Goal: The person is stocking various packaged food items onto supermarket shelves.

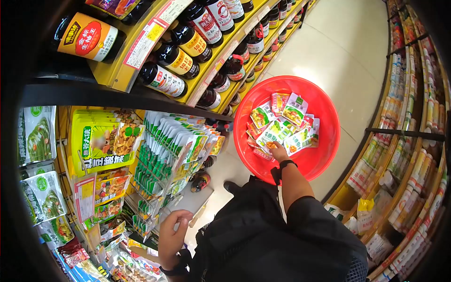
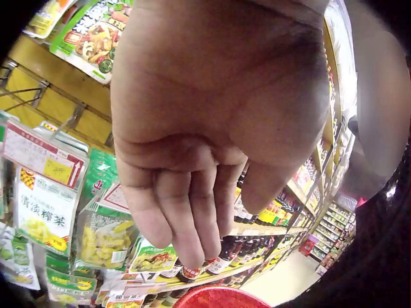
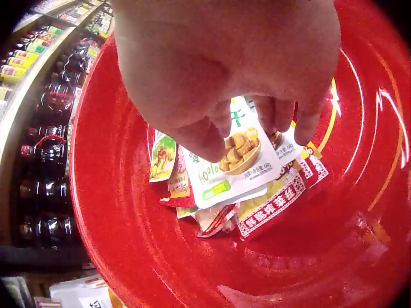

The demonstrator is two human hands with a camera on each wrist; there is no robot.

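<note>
My right hand reaches down into a red plastic tub and grips a white food packet between thumb and fingers. That packet has a bowl of brown cubes printed on it. Beneath and around it lie several other packets, green, white and red, heaped in the tub. In the right wrist view the hand covers the top of the heap. My left hand hangs empty beside the rack of hanging packets, with its fingers loosely bent in the left wrist view.
Shelves of dark sauce bottles stand ahead on the left. Yellow packets hang at the left with price tags. Along the right run shelves of packaged goods. Pale floor tiles lie between the shelves.
</note>
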